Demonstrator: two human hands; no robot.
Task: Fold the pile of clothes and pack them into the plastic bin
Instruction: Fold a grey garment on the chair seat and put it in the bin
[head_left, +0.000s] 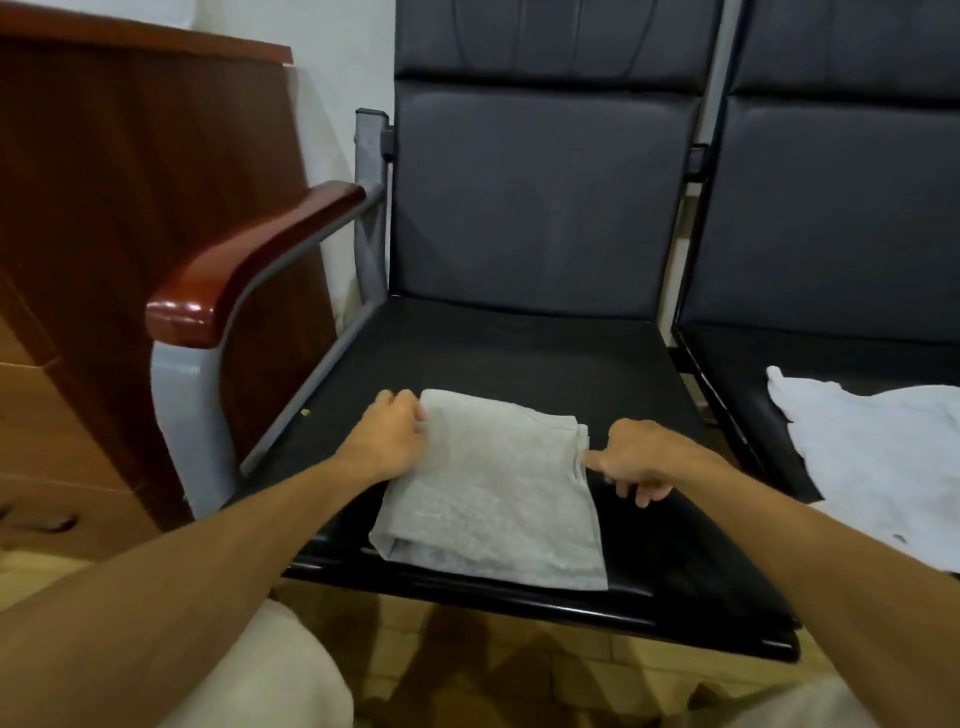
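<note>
A folded grey garment (493, 493) lies flat on the black seat (493, 353) of the chair in front of me. My left hand (392, 434) pinches its far left corner with curled fingers. My right hand (636, 460) sits at the garment's right edge, thumb touching the fold, the other fingers loosely curled over the seat and holding nothing. A white garment (872, 467) lies spread on the neighbouring seat to the right. No plastic bin is in view.
The chair has a wooden armrest (249, 260) on a grey metal frame at the left. A brown wooden cabinet (130, 182) stands beyond it. A second black chair (841, 208) adjoins on the right. Tiled floor shows below the seat edge.
</note>
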